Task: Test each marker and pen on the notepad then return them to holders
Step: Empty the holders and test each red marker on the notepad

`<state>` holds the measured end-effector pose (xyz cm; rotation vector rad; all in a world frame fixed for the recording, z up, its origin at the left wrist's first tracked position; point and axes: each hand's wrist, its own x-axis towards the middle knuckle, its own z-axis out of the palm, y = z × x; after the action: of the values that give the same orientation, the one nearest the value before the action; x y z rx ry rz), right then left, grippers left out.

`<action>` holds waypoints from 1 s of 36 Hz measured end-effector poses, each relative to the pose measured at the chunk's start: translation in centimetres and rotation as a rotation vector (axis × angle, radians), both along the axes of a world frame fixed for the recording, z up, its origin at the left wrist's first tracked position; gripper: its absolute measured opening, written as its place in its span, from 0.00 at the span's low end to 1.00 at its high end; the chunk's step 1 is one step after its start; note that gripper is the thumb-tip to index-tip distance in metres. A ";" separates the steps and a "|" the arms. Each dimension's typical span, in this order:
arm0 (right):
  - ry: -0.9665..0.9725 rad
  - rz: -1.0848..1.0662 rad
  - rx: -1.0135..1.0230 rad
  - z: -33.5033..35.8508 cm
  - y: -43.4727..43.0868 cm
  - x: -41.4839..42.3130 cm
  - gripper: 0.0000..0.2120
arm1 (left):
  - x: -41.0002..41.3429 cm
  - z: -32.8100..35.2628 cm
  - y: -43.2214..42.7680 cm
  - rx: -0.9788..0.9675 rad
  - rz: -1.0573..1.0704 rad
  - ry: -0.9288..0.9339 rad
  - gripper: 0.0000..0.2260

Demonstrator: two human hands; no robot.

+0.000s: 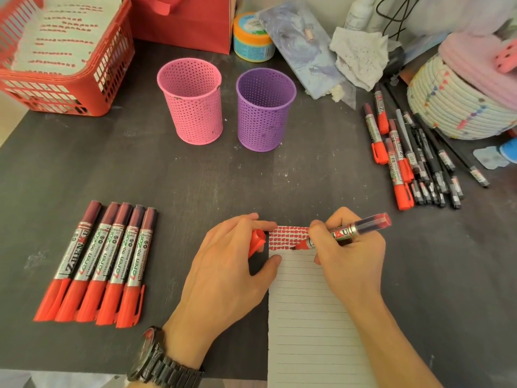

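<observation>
Right hand: our right hand (349, 256), at 5 o'clock, grips an uncapped red permanent marker with a silver label (361, 226). Its fingers are curled round the barrel and the tip touches the paper.
Left hand: our left hand (232, 259), at 6 o'clock, holds the red plastic marker cap (257, 240) in its curled fingers. Its fingertip and thumb tip rest on the pad's left edge.
Notepad: the white lined notepad (307, 317) runs from 6 o'clock down past the bottom of the view. A block of red test strokes (288, 236) fills its top edge, and the marker tip sits at that block's lower edge.
Holders: a pink perforated cylindrical holder (193, 105) and a purple perforated cylindrical holder (264, 110) stand upright at 12 o'clock, just beside each other but apart. We cannot see their contents.
Markers at 8 o'clock: five capped red markers (95, 261) lie side by side, touching.
Markers at 2 o'clock: a pile of red markers and thin black pens (414, 152) lies beside a white coiled-rope basket (447, 102).
Open room: we see bare dark tabletop (195, 177) between the pad and the holders.
Edges: a red plastic slatted basket (64, 57) sits at 10 o'clock, at the table's left edge.
</observation>
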<state>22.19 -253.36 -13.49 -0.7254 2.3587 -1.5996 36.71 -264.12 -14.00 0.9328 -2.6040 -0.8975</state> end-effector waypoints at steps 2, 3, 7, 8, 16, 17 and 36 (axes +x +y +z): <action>-0.028 -0.009 -0.041 0.2 0.0 0.0 0.15 | 0.0 0.0 0.0 -0.002 -0.002 0.003 0.22; -0.050 -0.016 -0.070 0.4 0.0 -0.1 0.14 | 0.0 0.0 0.0 -0.002 -0.003 0.004 0.22; -0.140 -0.056 -0.166 0.8 0.1 -0.3 0.16 | 0.1 0.1 0.0 -0.004 -0.013 0.018 0.22; -0.156 -0.064 -0.186 0.9 0.2 -0.4 0.16 | 0.1 0.2 0.0 -0.002 -0.016 0.016 0.22; -0.313 -0.015 -0.265 2.5 0.3 -0.7 0.18 | 0.2 0.4 0.0 -0.005 -0.041 0.012 0.22; -0.357 -0.011 -0.284 2.9 0.4 -0.8 0.18 | 0.2 0.3 0.0 -0.010 -0.047 0.006 0.22; -0.889 -0.017 -0.507 3.7 9.2 3.5 0.14 | 4.0 1.4 3.4 0.297 0.035 0.313 0.12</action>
<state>25.70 -244.18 -9.79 -0.0037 1.3485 -1.9840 40.73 -260.70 -12.63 0.8233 -2.2236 -1.3279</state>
